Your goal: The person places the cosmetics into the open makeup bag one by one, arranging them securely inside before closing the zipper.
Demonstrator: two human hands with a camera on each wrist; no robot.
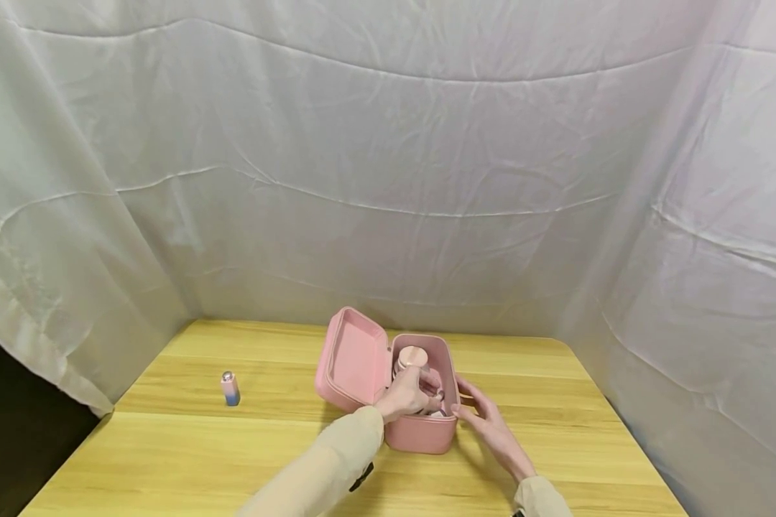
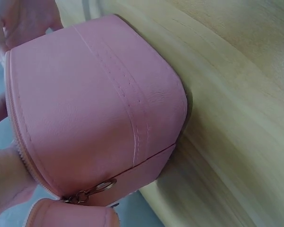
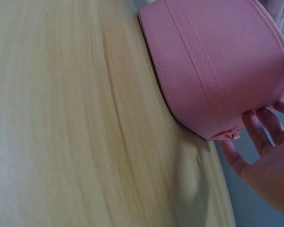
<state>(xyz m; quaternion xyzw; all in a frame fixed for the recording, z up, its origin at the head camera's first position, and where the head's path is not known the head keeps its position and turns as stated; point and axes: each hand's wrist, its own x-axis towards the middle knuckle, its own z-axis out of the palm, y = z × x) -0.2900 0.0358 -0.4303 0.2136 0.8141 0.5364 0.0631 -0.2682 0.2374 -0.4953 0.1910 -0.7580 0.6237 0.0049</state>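
A pink zip-up cosmetic case stands on the table with its lid folded back to the left. Inside, near the back, sits a round jar with a pale pink top. My left hand reaches over the case's left side, fingers bent down among small items; I cannot tell whether it grips one. Along the right wall lies my right hand, its thumb by the front corner of the rim. The right wrist view has its spread fingers touching the case's outside.
A small pink-and-blue bottle with a silvery top stands on the left of the wooden table. Pale grey curtains hang behind the table and along both sides. A metal zip pull hangs at the hinge-side corner of the case.
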